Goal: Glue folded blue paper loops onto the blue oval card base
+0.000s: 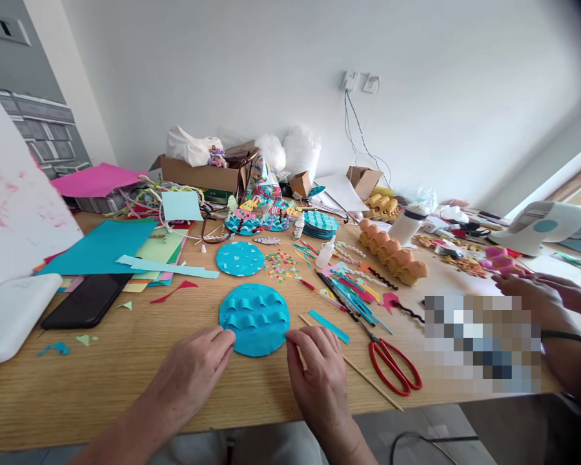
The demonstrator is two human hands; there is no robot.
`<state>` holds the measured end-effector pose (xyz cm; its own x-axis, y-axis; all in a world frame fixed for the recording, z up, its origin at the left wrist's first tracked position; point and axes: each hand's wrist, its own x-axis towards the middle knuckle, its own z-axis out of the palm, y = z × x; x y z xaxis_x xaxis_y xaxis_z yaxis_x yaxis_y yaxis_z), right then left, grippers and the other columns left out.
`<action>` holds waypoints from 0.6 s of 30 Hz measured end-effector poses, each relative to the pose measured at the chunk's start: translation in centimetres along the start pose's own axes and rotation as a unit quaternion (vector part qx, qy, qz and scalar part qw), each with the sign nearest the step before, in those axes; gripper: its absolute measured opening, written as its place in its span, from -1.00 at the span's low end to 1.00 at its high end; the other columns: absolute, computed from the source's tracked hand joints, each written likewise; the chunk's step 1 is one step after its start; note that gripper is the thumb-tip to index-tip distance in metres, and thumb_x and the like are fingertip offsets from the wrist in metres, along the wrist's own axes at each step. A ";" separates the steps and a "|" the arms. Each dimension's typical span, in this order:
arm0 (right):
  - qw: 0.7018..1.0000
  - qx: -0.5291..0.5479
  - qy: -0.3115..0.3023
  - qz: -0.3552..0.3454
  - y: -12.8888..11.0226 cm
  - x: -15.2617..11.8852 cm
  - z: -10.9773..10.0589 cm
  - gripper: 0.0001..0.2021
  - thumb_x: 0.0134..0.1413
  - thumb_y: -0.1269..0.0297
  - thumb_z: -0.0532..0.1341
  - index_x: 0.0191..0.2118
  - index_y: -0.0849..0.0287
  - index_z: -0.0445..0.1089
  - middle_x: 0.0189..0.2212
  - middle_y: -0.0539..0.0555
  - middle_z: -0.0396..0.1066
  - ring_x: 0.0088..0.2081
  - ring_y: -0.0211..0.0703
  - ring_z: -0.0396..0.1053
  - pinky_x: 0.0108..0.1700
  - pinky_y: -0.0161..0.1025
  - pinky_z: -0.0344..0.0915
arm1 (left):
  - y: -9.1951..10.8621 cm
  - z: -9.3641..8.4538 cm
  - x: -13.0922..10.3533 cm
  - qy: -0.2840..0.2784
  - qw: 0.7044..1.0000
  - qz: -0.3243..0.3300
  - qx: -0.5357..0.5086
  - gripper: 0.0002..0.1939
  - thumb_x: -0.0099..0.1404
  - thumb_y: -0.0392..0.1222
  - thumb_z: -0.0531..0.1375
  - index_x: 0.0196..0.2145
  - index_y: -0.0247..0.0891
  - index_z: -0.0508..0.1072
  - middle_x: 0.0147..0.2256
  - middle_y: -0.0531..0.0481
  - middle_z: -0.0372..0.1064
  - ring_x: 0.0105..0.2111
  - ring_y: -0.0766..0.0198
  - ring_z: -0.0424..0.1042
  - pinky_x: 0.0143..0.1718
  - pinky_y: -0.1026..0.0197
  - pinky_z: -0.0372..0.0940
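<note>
A round blue paper disc point(254, 345) with rows of curled paper waves lies on the table in front of me. My left hand point(193, 361) pinches its lower left edge between thumb and fingers. At the right edge, my right hand point(319, 368) has its fingertips closed on the rim. A thin wooden stick point(372, 381) and a blue paper strip point(328, 326) lie beside my right hand. Red-handled scissors point(396, 365) rest farther right. Just behind is a second blue disc point(239, 258) dotted with pale scraps.
Coloured paper sheets point(101, 248) and a black phone point(88, 302) lie at left. Stacked wavy discs point(320, 225), a glue bottle point(326, 253) and an egg carton point(392, 255) stand farther back. A co-worker's hands point(537, 294) are at the right, near a white glue gun-like device point(542, 226).
</note>
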<state>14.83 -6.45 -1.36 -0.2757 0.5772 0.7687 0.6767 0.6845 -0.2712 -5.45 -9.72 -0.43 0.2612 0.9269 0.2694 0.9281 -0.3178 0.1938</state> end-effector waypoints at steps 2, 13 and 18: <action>1.000 -0.002 0.000 0.000 0.0 -0.1 0.1 -0.88 0.13 0.51 0.10 -0.34 0.17 0.32 -0.47 0.04 0.32 -0.38 -0.18 0.23 -0.29 -0.22 0.12 | 0.0 0.0 0.0 0.010 1.000 -0.002 0.025 -0.77 0.28 -0.35 -0.08 -0.44 -0.20 0.29 -0.48 0.03 0.39 -0.47 0.26 0.42 -0.47 0.28 0.17; 0.998 0.017 -0.037 0.052 -0.4 -0.7 1.1 -0.83 0.13 0.48 0.04 -0.40 0.17 0.31 -0.50 0.03 0.29 -0.43 -0.25 0.27 -0.37 -0.34 0.17 | -0.2 0.5 0.1 0.095 0.995 -0.034 -0.012 -0.79 0.29 -0.25 -0.13 -0.48 -0.17 0.18 -0.62 0.13 0.28 -0.63 0.35 0.31 -0.57 0.32 0.09; 0.993 0.061 -0.019 0.097 0.0 -0.5 1.5 -0.81 0.08 0.50 0.04 -0.41 0.15 0.35 -0.42 0.05 0.34 -0.43 -0.28 0.31 -0.41 -0.39 0.19 | 0.0 0.8 0.5 0.130 0.989 -0.030 -0.064 -0.80 0.28 -0.23 -0.11 -0.46 -0.17 0.21 -0.55 0.07 0.31 -0.55 0.30 0.36 -0.51 0.29 0.16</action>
<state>13.93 -6.11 -2.60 -0.1751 0.7185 0.6732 0.6325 0.6061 -0.4823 -5.06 -9.07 -1.07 0.1147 0.8679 0.4833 0.8941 -0.3023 0.3306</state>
